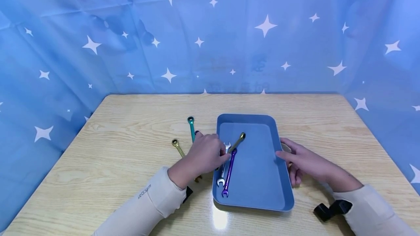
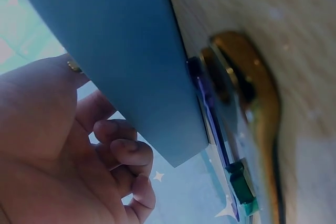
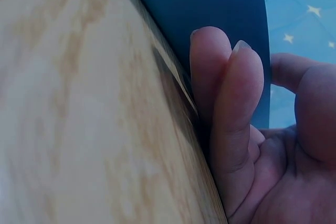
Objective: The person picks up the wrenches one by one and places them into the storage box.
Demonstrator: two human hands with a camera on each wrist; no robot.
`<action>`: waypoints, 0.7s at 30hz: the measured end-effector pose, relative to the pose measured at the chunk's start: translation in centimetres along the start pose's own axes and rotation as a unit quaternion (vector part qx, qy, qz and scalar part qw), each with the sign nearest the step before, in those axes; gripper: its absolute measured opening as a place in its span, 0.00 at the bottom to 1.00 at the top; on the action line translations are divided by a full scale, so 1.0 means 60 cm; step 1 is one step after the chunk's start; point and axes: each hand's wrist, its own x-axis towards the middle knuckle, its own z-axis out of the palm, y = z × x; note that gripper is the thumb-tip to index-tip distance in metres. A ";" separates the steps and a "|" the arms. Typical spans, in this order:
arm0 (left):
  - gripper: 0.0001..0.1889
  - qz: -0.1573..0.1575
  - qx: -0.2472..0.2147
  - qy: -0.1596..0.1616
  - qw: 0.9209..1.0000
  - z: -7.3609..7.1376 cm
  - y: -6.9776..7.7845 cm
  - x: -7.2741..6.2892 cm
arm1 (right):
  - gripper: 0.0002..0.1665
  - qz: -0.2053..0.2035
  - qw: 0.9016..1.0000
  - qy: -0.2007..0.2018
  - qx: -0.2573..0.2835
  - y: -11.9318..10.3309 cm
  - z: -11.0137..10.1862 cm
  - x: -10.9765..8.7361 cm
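Note:
My left hand (image 1: 205,154) reaches over the left rim of a blue rectangular tray (image 1: 256,177). Between its thumb and fingers it pinches a gold wrench (image 1: 237,143), whose ring end points toward the tray's far side. Beneath it in the tray lie a silver wrench (image 1: 224,174) and a purple wrench (image 1: 229,174), side by side. At the tray's right wall, my right hand (image 1: 303,161) grips the rim, thumb inside and fingers outside; the right wrist view shows two fingertips (image 3: 239,77) against the outer wall.
Left of the tray on the wooden table (image 1: 131,126) lie a green wrench (image 1: 191,125) and another gold wrench (image 1: 178,147), partly hidden by the left hand. In the left wrist view a purple wrench (image 2: 212,111) lies among them, outside the tray. A blue star-patterned cloth (image 1: 210,35) hangs behind the table.

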 end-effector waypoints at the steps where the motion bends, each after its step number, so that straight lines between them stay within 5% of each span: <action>1: 0.21 0.002 0.001 0.000 1.000 0.000 0.000 0.000 | 0.46 0.001 1.000 0.000 -0.001 0.000 0.000 0.000; 10: 0.23 0.028 0.036 -0.011 0.999 0.001 0.002 -0.002 | 0.47 0.001 1.000 0.003 -0.004 -0.001 -0.001 0.001; 21: 0.24 0.010 -0.018 -0.030 0.999 0.005 0.008 -0.007 | 0.46 0.001 1.000 -0.004 0.002 -0.001 0.000 0.001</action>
